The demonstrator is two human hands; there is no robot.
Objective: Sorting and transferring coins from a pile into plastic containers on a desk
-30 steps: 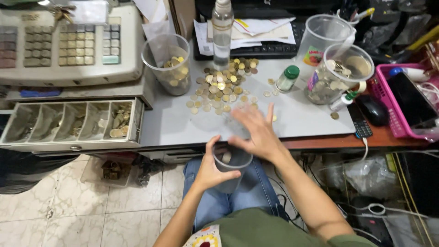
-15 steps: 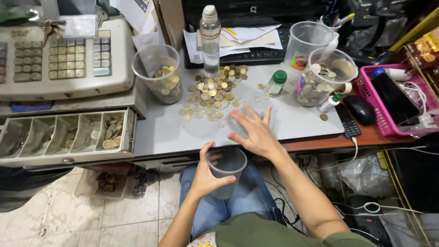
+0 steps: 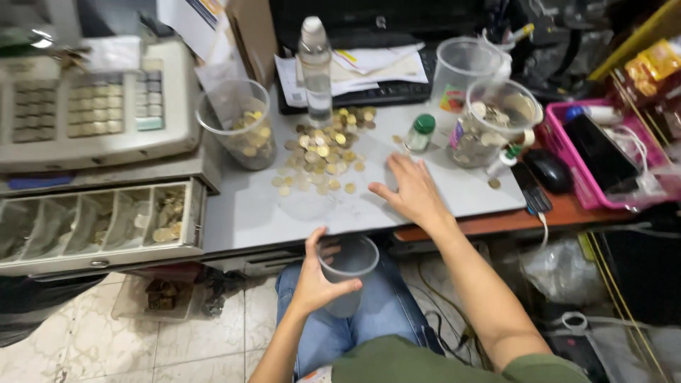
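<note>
- Cup (image 3: 349,264): inside not visible; left hand (image 3: 316,280) covers its near wall.
- Till (image 3: 92,106): left side cut by frame edge; key markings too blurred to tell.
- Drawer (image 3: 99,227): left compartments blurred, contents unclear.
- Pink basket (image 3: 560,142): right end blurred.
- Worktop (image 3: 248,213): far edge hidden behind keyboard (image 3: 397,89) and papers.

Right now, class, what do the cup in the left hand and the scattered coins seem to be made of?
The cup in the left hand: probably clear, slightly frosted plastic; fingers show through its wall. The coins: metal, gold-toned and silvery, catching dull glints.
</note>
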